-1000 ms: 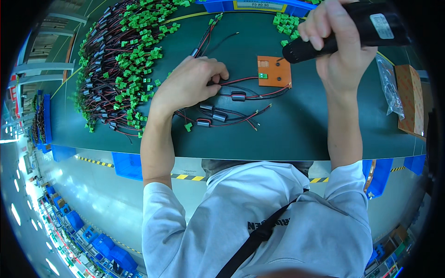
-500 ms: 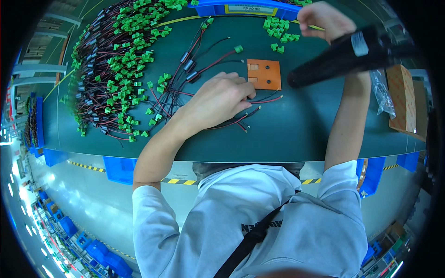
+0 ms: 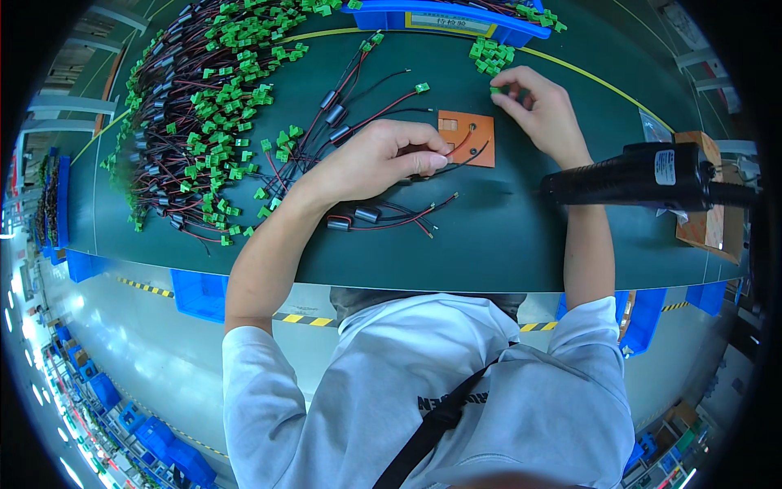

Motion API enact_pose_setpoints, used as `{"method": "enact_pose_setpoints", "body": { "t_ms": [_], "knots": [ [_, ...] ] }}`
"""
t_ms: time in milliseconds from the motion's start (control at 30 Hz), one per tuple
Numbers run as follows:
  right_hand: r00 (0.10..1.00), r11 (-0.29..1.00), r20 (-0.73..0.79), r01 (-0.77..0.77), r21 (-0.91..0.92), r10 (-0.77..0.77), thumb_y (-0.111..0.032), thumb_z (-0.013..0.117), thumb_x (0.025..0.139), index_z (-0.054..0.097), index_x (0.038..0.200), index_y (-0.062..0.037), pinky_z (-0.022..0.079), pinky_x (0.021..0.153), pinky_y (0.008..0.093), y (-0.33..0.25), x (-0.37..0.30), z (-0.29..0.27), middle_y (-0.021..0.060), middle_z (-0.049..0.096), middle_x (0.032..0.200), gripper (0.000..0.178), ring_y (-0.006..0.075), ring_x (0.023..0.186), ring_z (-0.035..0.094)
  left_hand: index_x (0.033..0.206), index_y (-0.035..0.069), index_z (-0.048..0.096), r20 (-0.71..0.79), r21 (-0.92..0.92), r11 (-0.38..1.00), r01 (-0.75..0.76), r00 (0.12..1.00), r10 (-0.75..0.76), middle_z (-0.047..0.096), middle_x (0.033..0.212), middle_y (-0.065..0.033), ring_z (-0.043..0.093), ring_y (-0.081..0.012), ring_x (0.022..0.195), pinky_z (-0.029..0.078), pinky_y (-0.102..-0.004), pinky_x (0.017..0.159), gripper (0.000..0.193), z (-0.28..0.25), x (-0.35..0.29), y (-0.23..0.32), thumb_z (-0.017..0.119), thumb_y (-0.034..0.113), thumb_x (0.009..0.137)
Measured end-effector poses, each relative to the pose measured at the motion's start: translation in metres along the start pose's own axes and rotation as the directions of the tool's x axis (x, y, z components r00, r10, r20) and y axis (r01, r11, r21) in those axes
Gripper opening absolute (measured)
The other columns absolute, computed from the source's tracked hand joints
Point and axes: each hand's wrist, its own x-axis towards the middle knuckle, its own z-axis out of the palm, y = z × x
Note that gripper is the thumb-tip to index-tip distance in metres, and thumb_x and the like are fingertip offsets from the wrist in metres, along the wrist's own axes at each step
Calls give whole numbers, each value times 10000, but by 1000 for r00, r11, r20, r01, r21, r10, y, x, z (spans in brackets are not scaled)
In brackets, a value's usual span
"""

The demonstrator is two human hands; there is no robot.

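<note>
My left hand [image 3: 383,159] pinches a cable with a red and a black wire. The bare wire ends [image 3: 476,147] reach over an orange fixture block [image 3: 482,130] with two dark round spots. My right hand [image 3: 542,114] is raised beyond the block's right side, thumb and forefinger closed on a small green terminal block [image 3: 495,90], mostly covered by the fingertips. Just past it lies a small pile of green terminal blocks [image 3: 491,55]. Across my right forearm hangs a black power screwdriver [image 3: 623,179], which neither hand touches.
On the left spreads a big heap of cables with green connectors [image 3: 220,106]. More cables [image 3: 336,114] lie around my left hand, and a few [image 3: 383,218] nearer me. A blue bin [image 3: 521,34] stands at the far edge; a cardboard box [image 3: 702,220] is at right.
My left hand has lifted cable ends over the orange block. The right hand has come left and nearer, and now pinches a green terminal block. The screwdriver has swung right and toward me.
</note>
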Motion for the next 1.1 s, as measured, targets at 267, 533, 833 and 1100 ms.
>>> {"method": "enact_pose_setpoints", "body": {
  "t_ms": [267, 533, 833, 1100],
  "knots": [
    [990, 133, 122, -112, 985, -73, -33, 697, 1000, 701, 1188, -19, 576, 746, 310, 2, -5, -10, 90, 665, 943, 189, 147, 831, 629, 1160, -26, 728, -38, -81, 994, 69, 997, -72, 724, 1015, -24, 647, -88, 900, 524, -252, 799, 196, 0, -1, 2, 714, 113, 1022],
    [976, 581, 219, -175, 795, -6, -93, 727, 996, 708, 1236, -22, 518, 737, 229, -28, -18, -3, 14, 647, 962, 251, 81, 818, 625, 1142, -26, 750, -253, -175, 984, -40, 968, -6, 733, 969, -48, 661, -97, 887, 545, -264, 799, 191, 7, 2, 0, 702, 121, 1030],
    [997, 764, -30, -36, 645, 72, -67, 650, 1041, 708, 1272, 22, 514, 744, 248, -43, -21, 18, 39, 638, 912, 254, 97, 778, 601, 1053, -26, 688, -24, -17, 970, 242, 970, -242, 668, 944, -53, 639, -108, 717, 525, -269, 663, 194, 1, -3, 6, 660, 165, 1062],
    [982, 461, 4, 84, 883, -186, -11, 740, 962, 739, 1197, -15, 529, 774, 254, -30, -25, 21, 49, 696, 1008, 235, 135, 860, 648, 1079, -40, 683, -324, 454, 891, -14, 929, 180, 619, 1117, -104, 649, -127, 761, 546, -280, 716, 179, -6, -3, -16, 656, 135, 1053]
  ]
}}
